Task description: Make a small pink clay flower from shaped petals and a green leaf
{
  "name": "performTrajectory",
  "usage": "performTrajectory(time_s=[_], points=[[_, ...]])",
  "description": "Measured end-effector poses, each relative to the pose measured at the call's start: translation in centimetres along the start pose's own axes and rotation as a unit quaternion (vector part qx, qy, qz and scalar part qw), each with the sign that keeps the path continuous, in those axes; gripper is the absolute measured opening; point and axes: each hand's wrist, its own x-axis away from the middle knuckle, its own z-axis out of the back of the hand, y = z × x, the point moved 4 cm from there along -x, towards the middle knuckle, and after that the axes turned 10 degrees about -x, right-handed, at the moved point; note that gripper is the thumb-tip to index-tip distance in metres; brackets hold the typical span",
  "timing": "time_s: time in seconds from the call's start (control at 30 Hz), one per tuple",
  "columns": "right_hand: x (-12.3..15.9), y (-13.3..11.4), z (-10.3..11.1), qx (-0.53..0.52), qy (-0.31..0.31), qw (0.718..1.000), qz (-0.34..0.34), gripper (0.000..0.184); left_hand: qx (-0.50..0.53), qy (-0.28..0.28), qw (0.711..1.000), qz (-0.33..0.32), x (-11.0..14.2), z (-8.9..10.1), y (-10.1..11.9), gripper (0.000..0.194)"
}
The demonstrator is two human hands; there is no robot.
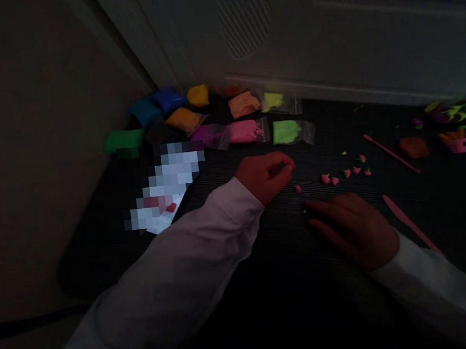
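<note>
My left hand [264, 178] hovers over the dark table with thumb and forefinger pinched together; whatever may be between their tips is too small or dark to make out. Just right of it lies a small pink clay piece [298, 189]. My right hand [353, 231] is lower and to the right, thumb and forefinger closing around a tiny yellow-green bit of clay [304, 211] at their tips. Beyond this hand sit several little pink clay strawberries [325, 178] with green tops. A loose green speck of clay [343, 153] lies behind them.
Bags of coloured clay [245, 132] line the back left. A lit phone [165, 218], partly blurred out, leans left of my sleeve. On the right are a thin pink stick tool [391, 153], a pink clay knife [411, 223], a brown lump [414, 147] and more clay figures [455, 141].
</note>
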Motion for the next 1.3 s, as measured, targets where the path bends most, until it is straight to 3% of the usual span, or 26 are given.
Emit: performTrajectory(time_s=[0.3, 0.5, 0.67, 0.8, 0.93, 1.1, 1.3], points=[[0.5, -0.6, 0.5, 0.097, -0.018, 0.995, 0.021, 0.033, -0.003, -0.001, 1.0, 0.0, 0.0, 0.0, 0.0, 0.019], [0.6, -1.5, -0.2, 0.09, -0.058, 0.993, 0.044, 0.031, -0.004, -0.002, 1.0, 0.001, 0.0, 0.0, 0.0, 0.019], [0.5, -1.2, -0.2, 0.106, -0.032, 0.994, 0.02, 0.033, -0.003, 0.002, 1.0, 0.002, 0.0, 0.0, 0.1, 0.018], [0.4, -1.6, -0.4, 0.086, -0.053, 0.994, 0.051, 0.032, -0.001, 0.001, 1.0, 0.002, 0.0, 0.0, 0.0, 0.018], [0.4, -1.5, -0.2, 0.097, -0.029, 0.994, 0.026, 0.033, 0.001, 0.001, 1.0, 0.002, 0.0, 0.0, 0.0, 0.018], [0.5, -1.7, -0.3, 0.076, -0.053, 0.994, 0.057, 0.032, 0.002, 0.0, 1.0, 0.003, 0.0, 0.0, 0.0, 0.018], [0.5, -1.6, -0.1, 0.086, -0.038, 0.995, 0.044, 0.031, -0.003, 0.001, 1.0, -0.001, 0.0, 0.0, 0.0, 0.018]])
